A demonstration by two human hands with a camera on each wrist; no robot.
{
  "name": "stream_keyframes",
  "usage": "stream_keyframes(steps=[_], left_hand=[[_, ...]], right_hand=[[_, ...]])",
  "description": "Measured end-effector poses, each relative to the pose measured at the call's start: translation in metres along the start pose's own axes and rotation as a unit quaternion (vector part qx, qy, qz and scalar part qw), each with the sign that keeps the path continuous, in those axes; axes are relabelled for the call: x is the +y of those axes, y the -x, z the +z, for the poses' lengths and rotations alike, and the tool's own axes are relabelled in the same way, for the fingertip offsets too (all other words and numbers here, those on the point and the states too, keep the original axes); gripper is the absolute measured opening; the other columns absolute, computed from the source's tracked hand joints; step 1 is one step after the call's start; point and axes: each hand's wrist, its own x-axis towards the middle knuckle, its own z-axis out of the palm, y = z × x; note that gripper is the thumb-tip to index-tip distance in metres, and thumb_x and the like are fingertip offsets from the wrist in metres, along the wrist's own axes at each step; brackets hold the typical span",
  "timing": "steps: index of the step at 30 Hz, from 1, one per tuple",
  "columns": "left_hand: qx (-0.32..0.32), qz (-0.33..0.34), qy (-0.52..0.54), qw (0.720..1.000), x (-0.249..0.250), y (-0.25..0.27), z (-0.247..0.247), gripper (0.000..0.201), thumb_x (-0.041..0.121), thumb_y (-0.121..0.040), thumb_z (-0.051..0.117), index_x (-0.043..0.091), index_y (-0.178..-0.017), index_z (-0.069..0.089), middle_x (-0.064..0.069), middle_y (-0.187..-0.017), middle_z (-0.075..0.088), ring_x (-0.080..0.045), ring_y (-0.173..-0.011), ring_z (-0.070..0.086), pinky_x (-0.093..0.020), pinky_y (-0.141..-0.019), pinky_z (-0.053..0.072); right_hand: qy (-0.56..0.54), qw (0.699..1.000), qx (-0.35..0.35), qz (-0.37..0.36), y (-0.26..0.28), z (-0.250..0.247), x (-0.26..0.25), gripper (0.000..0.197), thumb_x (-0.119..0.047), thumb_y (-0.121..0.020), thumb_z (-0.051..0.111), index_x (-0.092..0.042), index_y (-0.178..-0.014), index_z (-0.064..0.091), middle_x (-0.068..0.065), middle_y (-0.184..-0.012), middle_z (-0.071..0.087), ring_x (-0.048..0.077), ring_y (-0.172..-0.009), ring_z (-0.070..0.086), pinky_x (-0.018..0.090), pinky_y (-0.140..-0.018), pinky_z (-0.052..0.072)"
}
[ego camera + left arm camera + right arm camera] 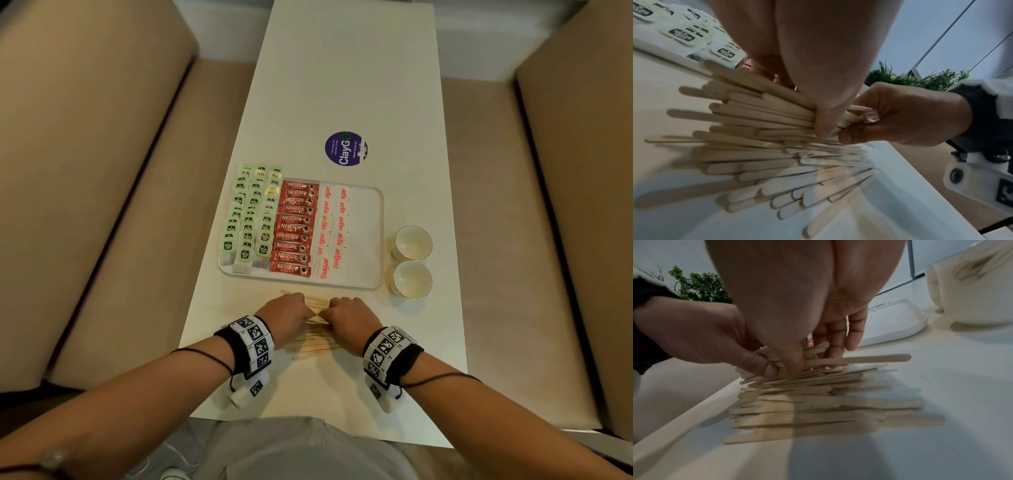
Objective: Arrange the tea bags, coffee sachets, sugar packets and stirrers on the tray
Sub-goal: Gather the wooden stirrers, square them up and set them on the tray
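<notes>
A white tray (pixel 363 236) lies mid-table. On it are rows of green tea bags (pixel 250 216) at the left, red coffee sachets (pixel 294 228) in the middle and white sugar packets (pixel 331 229) beside them; its right part is bare. Wooden stirrers (pixel 315 341) lie fanned on the table in front of the tray. My left hand (pixel 310 310) and right hand (pixel 334 310) meet over the pile. Each grips one end of a bundle of stirrers (pixel 766 113), thumb under and fingers over. In the right wrist view the bundle (pixel 813 363) sits above the loose pile (pixel 818 402).
Two white cups (pixel 412 242) (pixel 412 279) stand right of the tray. A round purple sticker (pixel 346 148) is on the table behind it. Beige sofas (pixel 85 171) flank the narrow table on both sides. The table's near edge is close to my body.
</notes>
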Motion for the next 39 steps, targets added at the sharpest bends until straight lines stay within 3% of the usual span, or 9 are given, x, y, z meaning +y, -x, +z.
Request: stream_keyframes(steps=[9, 12, 17, 21, 24, 28, 32, 34, 39], left_hand=[[-0.008, 0.016, -0.037, 0.999, 0.007, 0.002, -0.006, 0.017, 0.019, -0.100, 0.045, 0.014, -0.115, 0.051, -0.010, -0.109, 0.065, -0.032, -0.096, 0.060, -0.037, -0.072, 0.036], [-0.019, 0.017, -0.013, 1.000, 0.007, 0.002, -0.010, 0.016, 0.023, -0.101, 0.046, 0.017, -0.116, 0.046, -0.009, -0.110, 0.064, -0.030, -0.093, 0.061, -0.040, -0.075, 0.046], [-0.045, 0.007, -0.016, 0.999, 0.011, 0.000, -0.021, 0.033, 0.047, -0.103, 0.045, 0.017, -0.116, 0.049, -0.007, -0.105, 0.067, -0.027, -0.089, 0.062, -0.037, -0.070, 0.044], [-0.060, 0.017, 0.000, 0.998, 0.013, 0.004, -0.036, 0.037, 0.049, -0.104, 0.040, 0.015, -0.115, 0.049, -0.008, -0.103, 0.065, -0.025, -0.083, 0.058, -0.039, -0.071, 0.047], [-0.050, 0.026, 0.069, 0.996, 0.011, 0.006, -0.048, 0.029, 0.046, -0.105, 0.041, 0.018, -0.109, 0.049, -0.003, -0.097, 0.063, -0.022, -0.083, 0.057, -0.038, -0.074, 0.048], [-0.037, 0.041, 0.159, 0.986, 0.006, 0.011, -0.058, 0.025, 0.047, -0.103, 0.044, 0.024, -0.106, 0.053, 0.001, -0.096, 0.066, -0.019, -0.084, 0.062, -0.042, -0.079, 0.054], [-0.012, 0.056, 0.218, 0.974, 0.023, 0.015, -0.071, 0.020, 0.043, -0.102, 0.052, 0.024, -0.095, 0.052, 0.013, -0.080, 0.058, 0.000, -0.065, 0.052, -0.018, -0.061, 0.043], [0.011, 0.078, 0.233, 0.969, 0.035, 0.015, -0.075, 0.013, 0.037, -0.101, 0.056, 0.029, -0.095, 0.048, 0.018, -0.083, 0.050, 0.007, -0.068, 0.049, -0.008, -0.062, 0.035], [0.041, 0.063, 0.243, 0.967, 0.045, 0.008, -0.079, 0.010, 0.030, -0.099, 0.059, 0.025, -0.093, 0.052, 0.016, -0.080, 0.051, -0.001, -0.071, 0.051, -0.017, -0.062, 0.034]], right_hand=[[-0.025, 1.000, -0.013, 0.012, 0.000, -0.009, -0.001, 0.015, -0.024, -0.107, 0.039, -0.014, -0.109, 0.050, 0.007, -0.099, 0.065, 0.030, -0.082, 0.059, 0.036, -0.072, 0.031], [-0.043, 0.999, -0.021, 0.012, 0.001, -0.017, 0.000, 0.011, -0.017, -0.104, 0.042, -0.013, -0.112, 0.049, 0.009, -0.098, 0.065, 0.027, -0.072, 0.050, 0.035, -0.069, 0.030], [-0.116, 0.991, -0.058, 0.013, -0.001, -0.031, 0.005, 0.030, -0.029, -0.104, 0.050, -0.015, -0.130, 0.050, 0.011, -0.112, 0.068, 0.032, -0.096, 0.065, 0.042, -0.082, 0.052], [-0.185, 0.981, -0.051, 0.020, 0.006, -0.058, 0.013, 0.047, -0.035, -0.099, 0.063, -0.019, -0.143, 0.050, 0.007, -0.125, 0.068, 0.025, -0.112, 0.064, 0.037, -0.095, 0.051], [-0.209, 0.976, -0.039, 0.037, 0.016, -0.083, 0.023, 0.050, -0.046, -0.094, 0.067, -0.024, -0.138, 0.056, 0.002, -0.121, 0.070, 0.019, -0.107, 0.066, 0.033, -0.094, 0.052], [-0.251, 0.964, 0.043, 0.080, 0.024, -0.107, 0.041, 0.041, -0.058, -0.100, 0.047, -0.024, -0.109, 0.069, -0.006, -0.095, 0.072, 0.014, -0.084, 0.066, 0.035, -0.080, 0.054], [-0.285, 0.947, 0.087, 0.119, 0.021, -0.120, 0.038, 0.065, -0.063, -0.102, 0.024, -0.017, -0.108, 0.070, -0.010, -0.102, 0.070, 0.014, -0.091, 0.065, 0.037, -0.087, 0.052], [-0.260, 0.955, 0.094, 0.103, 0.017, -0.121, 0.028, 0.081, -0.074, -0.096, 0.013, -0.017, -0.107, 0.069, -0.007, -0.100, 0.072, 0.016, -0.089, 0.066, 0.038, -0.085, 0.053], [-0.225, 0.962, 0.124, 0.091, 0.007, -0.116, 0.022, 0.095, -0.084, -0.087, -0.001, -0.019, -0.094, 0.068, -0.002, -0.087, 0.071, 0.017, -0.079, 0.066, 0.039, -0.076, 0.054]])
